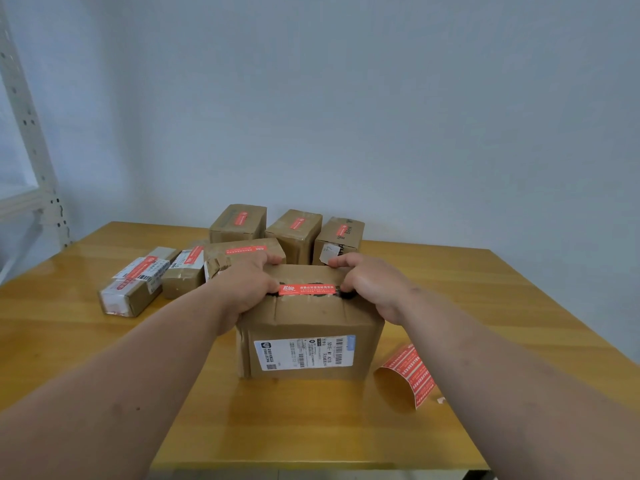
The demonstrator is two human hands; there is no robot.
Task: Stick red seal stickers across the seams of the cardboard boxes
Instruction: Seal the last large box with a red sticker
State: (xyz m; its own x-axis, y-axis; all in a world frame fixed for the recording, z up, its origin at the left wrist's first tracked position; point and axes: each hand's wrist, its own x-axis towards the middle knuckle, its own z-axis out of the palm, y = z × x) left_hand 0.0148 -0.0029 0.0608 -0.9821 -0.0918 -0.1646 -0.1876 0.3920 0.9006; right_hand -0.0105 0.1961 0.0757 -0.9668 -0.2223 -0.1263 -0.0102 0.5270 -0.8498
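nearest the camera, both forearms reach forward over the wooden table (311, 427). just to the right of them lies the curled sticker sheet (410, 375), red strips on its face, brown backing showing where it rolls, well apart from the work.

in the middle stands the cardboard box (308, 341), shipping label facing the camera. a red seal sticker (307, 289) lies along its top, over the taped seam. the left hand (247, 289) wraps the box's left top edge, fingers curled over the far side, thumb side near the sticker's left end. the right hand (372, 289) mirrors it on the right edge, fingers curled over the back, thumb at the sticker's right end. whether the thumbs press the sticker itself or only sit beside it i cannot tell.

the step in hand looks like pressing the sticker down. to do it well: keep the box pinned with the curled fingers, rub from the sticker's middle outward to both ends so no bubble stays, and press hardest where it crosses creased tape, since wrinkled tape may let the ends lift.

beyond, six smaller boxes (294, 233) sit in a cluster toward the wall, each already bearing a red strip, so this box seems among the last.
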